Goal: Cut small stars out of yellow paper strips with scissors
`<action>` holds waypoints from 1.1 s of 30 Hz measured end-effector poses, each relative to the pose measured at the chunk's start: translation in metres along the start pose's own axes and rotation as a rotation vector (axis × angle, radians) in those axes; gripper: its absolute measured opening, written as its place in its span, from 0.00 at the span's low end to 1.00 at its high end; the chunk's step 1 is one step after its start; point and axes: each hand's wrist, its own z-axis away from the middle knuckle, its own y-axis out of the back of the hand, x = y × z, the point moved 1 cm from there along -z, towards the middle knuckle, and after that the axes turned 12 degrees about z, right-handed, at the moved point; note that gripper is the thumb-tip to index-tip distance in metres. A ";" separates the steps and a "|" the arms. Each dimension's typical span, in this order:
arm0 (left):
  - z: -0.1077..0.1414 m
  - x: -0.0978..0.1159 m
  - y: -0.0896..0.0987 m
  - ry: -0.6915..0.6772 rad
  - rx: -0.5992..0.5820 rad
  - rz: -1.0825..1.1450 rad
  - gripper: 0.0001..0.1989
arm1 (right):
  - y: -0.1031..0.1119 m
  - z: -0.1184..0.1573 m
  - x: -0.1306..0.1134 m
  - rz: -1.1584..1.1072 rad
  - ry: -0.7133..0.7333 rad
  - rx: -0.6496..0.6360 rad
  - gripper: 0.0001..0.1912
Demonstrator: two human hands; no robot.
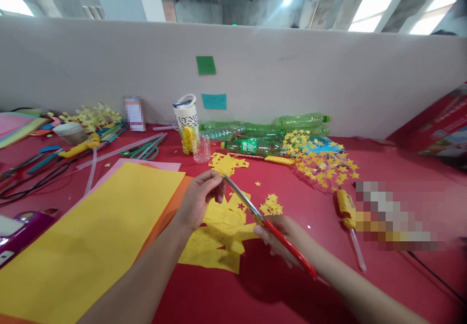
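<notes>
Red-handled scissors [251, 208]: held in the right hand [283, 236], short of the red table's [197, 297] far edge. Small yellow paper [222, 174]: pinched narrowly by the left hand [201, 195] at the blade tips. Green bottles [260, 146]: lined along that edge.

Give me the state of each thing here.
Left hand: pinching small yellow paper
Red-handled scissors: in right hand, blades nearly closed
Star cutouts: loose, piled
Large yellow sheet: flat, uncut
Labelled green bottle: capped, on its side
White patterned cup: upright
Right-side glue gun: lying, glue stick inserted
</notes>
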 end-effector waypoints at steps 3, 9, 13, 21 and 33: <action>-0.001 -0.001 0.002 -0.013 0.018 0.024 0.05 | -0.001 -0.001 0.002 0.040 0.045 0.016 0.21; -0.001 0.000 0.001 -0.001 0.036 0.076 0.04 | -0.002 -0.002 0.003 0.095 0.067 0.032 0.22; 0.000 0.002 0.000 -0.019 0.042 0.084 0.04 | 0.000 -0.001 0.003 0.103 0.082 0.018 0.23; 0.001 0.005 -0.002 -0.004 0.059 0.035 0.04 | 0.008 0.002 -0.004 0.015 0.094 -0.073 0.24; -0.001 0.006 0.006 0.027 0.026 0.005 0.04 | 0.010 0.005 -0.008 -0.009 0.049 -0.115 0.24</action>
